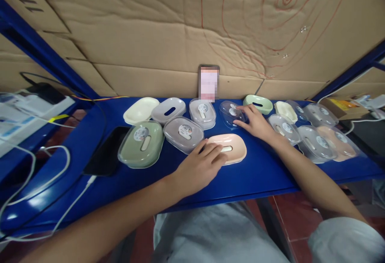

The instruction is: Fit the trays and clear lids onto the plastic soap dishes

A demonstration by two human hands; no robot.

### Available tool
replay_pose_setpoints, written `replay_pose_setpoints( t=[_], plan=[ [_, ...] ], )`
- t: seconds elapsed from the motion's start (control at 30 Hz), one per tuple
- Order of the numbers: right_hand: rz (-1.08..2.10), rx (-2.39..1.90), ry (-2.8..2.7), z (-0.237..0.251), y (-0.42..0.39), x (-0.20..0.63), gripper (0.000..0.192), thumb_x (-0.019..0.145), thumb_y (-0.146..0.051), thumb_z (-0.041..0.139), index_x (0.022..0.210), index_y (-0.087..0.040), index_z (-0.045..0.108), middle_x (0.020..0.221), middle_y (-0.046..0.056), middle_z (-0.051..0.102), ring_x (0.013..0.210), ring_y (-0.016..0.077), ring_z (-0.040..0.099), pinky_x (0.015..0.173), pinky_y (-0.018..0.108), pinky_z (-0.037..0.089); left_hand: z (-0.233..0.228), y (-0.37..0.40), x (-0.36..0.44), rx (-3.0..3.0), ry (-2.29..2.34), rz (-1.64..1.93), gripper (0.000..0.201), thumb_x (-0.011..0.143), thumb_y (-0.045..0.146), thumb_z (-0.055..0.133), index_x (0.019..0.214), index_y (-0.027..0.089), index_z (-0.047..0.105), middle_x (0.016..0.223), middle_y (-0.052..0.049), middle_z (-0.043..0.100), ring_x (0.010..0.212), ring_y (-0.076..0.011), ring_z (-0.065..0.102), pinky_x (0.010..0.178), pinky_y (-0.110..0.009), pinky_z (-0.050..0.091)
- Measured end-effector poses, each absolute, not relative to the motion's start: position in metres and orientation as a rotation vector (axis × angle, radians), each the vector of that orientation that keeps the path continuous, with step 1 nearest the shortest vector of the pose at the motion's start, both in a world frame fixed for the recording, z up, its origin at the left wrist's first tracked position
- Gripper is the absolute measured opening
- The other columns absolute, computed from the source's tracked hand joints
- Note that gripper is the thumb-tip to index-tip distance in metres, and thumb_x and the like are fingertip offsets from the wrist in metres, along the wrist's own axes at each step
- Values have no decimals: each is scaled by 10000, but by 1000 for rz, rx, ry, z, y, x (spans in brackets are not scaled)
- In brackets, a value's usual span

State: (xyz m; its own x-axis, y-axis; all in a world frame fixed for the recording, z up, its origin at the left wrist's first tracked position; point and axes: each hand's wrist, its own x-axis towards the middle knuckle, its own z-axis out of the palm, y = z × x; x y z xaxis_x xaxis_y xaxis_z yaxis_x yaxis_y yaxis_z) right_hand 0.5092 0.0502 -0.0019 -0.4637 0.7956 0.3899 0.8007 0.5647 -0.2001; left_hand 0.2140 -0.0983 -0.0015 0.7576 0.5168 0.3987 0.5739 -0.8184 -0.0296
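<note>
My left hand (200, 166) rests flat on the left end of a pink soap dish (233, 149) lying uncovered on the blue table (258, 174). My right hand (255, 121) reaches further back and its fingers touch a clear plastic lid (230, 113). Left of the pink dish stand a grey covered dish (183, 133) and a green covered dish (141, 143). Behind them lie a cream dish (140, 110), a grey tray with a slot (169, 110) and another covered grey dish (202, 113).
A phone (208, 83) leans upright against the cardboard wall. A green tray (258, 103) and several clear-lidded dishes (315, 142) lie at the right. A dark phone (105, 156) with a white cable (54, 174) sits at the left. Boxes stand at both far sides.
</note>
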Motion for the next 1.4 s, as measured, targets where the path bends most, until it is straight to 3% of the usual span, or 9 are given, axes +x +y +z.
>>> replay_pose_setpoints(
  t=[0.27, 0.53, 0.67, 0.73, 0.83, 0.93, 1.03, 1.3, 1.4],
  plan=[
    [84, -1203, -2333, 27, 31, 517, 409, 1068, -436, 575, 1392, -249, 741, 1399, 127, 714, 1294, 326, 686, 1165, 560, 517, 3, -97, 210, -2717, -824, -599, 74, 1045, 194, 594, 1047, 178, 667, 1098, -86, 719, 1078, -261, 684, 891, -401, 523],
    [374, -896, -2548, 73, -19, 508, 303, 1057, -410, 640, 1304, -273, 748, 1349, 79, 743, 1256, 265, 710, 1109, 443, 575, 11, -98, 212, -2656, -919, -725, 330, 1016, 298, 692, 1313, 178, 617, 1322, -160, 653, 1181, -316, 665, 989, -462, 560],
    [569, -840, -2652, 76, -30, 507, 305, 1024, -400, 685, 1297, -268, 714, 1301, 88, 741, 1176, 243, 734, 1019, 396, 620, 7, -97, 211, -2708, -998, -825, 576, 1003, 339, 710, 1516, 186, 497, 1562, -229, 522, 1426, -392, 560, 1134, -561, 519],
    [616, -844, -2690, 75, -35, 506, 388, 998, -385, 712, 1367, -275, 668, 1303, 90, 732, 1183, 245, 729, 1017, 400, 626, 3, -96, 211, -2748, -1028, -838, 662, 1007, 369, 708, 1574, 162, 436, 1643, -264, 445, 1514, -416, 485, 1174, -584, 496],
    [612, -825, -2716, 70, -41, 504, 554, 983, -348, 718, 1517, -305, 572, 1505, 107, 623, 1410, 274, 614, 1139, 457, 576, -5, -95, 210, -2815, -1034, -831, 655, 1038, 370, 673, 1589, 131, 413, 1626, -259, 491, 1521, -384, 498, 1196, -550, 501],
    [584, -805, -2744, 62, -46, 503, 793, 992, -383, 735, 1692, -351, 365, 1727, 87, 412, 1612, 302, 387, 1261, 527, 467, -10, -94, 211, -2844, -1026, -837, 554, 1078, 356, 608, 1558, 128, 450, 1565, -234, 571, 1472, -343, 564, 1201, -533, 513],
    [539, -819, -2793, 54, -51, 503, 971, 984, -423, 764, 1750, -375, 169, 1783, 69, 309, 1641, 312, 315, 1288, 552, 420, -11, -95, 211, -2838, -1001, -848, 502, 1097, 329, 564, 1553, 147, 462, 1564, -220, 577, 1486, -335, 555, 1196, -542, 522],
    [135, -1017, -2777, 18, -81, 488, 1027, 1049, -282, 652, 1750, -309, -99, 1806, 160, 140, 1647, 366, 247, 1291, 624, 393, -4, -93, 213, -2824, -955, -826, 375, 1086, 184, 507, 1452, 116, 553, 1488, -205, 632, 1472, -327, 567, 1210, -526, 524],
    [2, -1104, -2691, 1, -89, 480, 1020, 1056, -281, 629, 1748, -302, -120, 1806, 177, 101, 1635, 404, 263, 1265, 666, 414, -5, -90, 214, -2842, -958, -866, 382, 1075, 154, 492, 1450, 139, 558, 1516, -197, 610, 1512, -320, 525, 1222, -537, 516]
  ],
)
